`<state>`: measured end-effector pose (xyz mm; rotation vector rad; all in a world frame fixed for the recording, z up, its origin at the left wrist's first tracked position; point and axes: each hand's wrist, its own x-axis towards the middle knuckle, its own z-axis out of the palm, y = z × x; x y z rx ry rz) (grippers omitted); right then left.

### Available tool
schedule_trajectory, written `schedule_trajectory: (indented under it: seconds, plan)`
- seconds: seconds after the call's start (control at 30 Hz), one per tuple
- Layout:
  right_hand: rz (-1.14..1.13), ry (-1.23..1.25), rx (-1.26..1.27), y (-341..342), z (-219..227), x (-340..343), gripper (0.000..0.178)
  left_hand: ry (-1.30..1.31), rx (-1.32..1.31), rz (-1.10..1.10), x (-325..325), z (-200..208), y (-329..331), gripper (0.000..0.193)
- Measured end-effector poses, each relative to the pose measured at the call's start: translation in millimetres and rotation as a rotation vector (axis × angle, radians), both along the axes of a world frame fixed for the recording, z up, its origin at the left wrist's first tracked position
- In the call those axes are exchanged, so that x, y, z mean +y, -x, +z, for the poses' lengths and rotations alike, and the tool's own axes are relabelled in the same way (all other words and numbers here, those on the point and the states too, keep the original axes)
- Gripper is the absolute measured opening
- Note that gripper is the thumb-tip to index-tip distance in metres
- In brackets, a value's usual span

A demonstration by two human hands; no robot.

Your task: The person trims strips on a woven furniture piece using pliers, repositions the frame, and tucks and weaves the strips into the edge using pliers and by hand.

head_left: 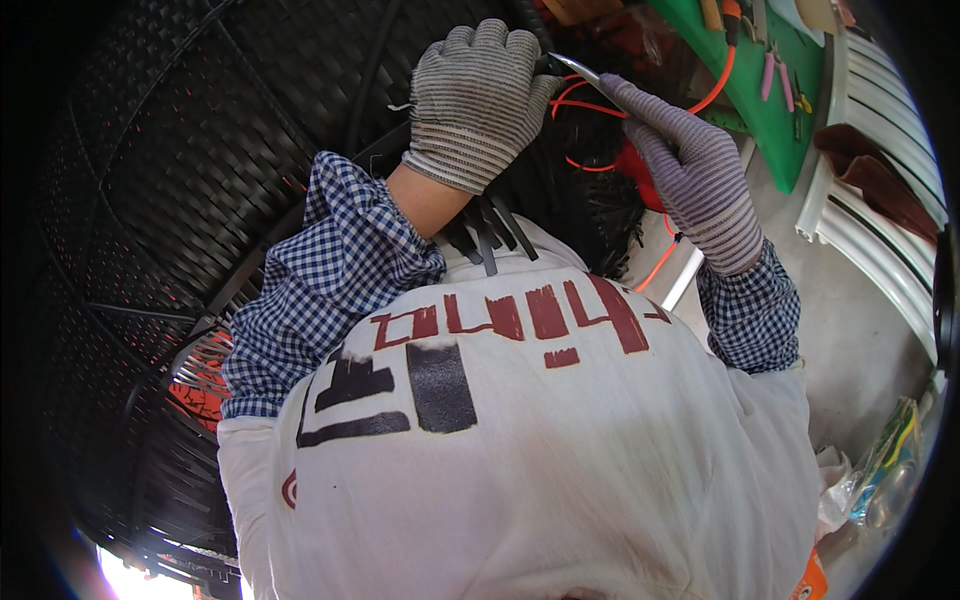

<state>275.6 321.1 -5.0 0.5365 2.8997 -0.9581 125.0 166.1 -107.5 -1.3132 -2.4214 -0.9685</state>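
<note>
My left hand (475,100), in a grey striped glove, is closed with its fingers curled at the edge of a black woven wicker piece (210,130). Between its thumb and forefinger shows the end of a black plastic strip (547,66). My right hand (695,170), in a matching glove, grips a slim pointed metal blade (578,70); its handle is hidden in the palm. The blade's tip reaches close to the left thumb and the strip. Several loose black strips (490,235) hang below my left wrist, against my white top.
An orange-red cord (712,95) loops behind the blade. At the upper right, a green surface (740,70) bears pink-handled pliers (768,76) and other small tools. White ribbed panels (870,100) stand at the right with a brown piece (865,170) on them. Plastic wrapping (885,470) lies lower right.
</note>
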Motion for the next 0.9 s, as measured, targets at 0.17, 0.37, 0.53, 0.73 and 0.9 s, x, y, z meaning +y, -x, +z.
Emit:
schedule_trajectory:
  seconds: [0.17,0.37,0.53,0.73,0.9]
  plan:
    - [-0.055,-0.162,-0.221,15.4,9.5,-17.9,0.036,0.049,-0.006,-0.010,-0.3,6.4,1.6,0.034]
    - [-0.176,-0.014,0.055,-3.8,-32.7,-17.9,0.041,-0.027,0.014,-0.041,1.2,1.9,2.7,0.031]
    - [-0.211,0.187,0.105,-3.8,-16.5,-20.7,0.040,0.015,-0.205,-0.053,-3.9,33.6,4.8,0.019]
    - [-0.196,0.156,0.114,-9.6,-11.3,-21.3,0.040,0.040,-0.219,-0.040,1.6,32.9,6.0,0.025]
    - [-0.121,0.115,0.105,-7.9,-8.7,-20.4,0.041,0.077,-0.275,-0.027,0.7,35.5,5.5,0.026]
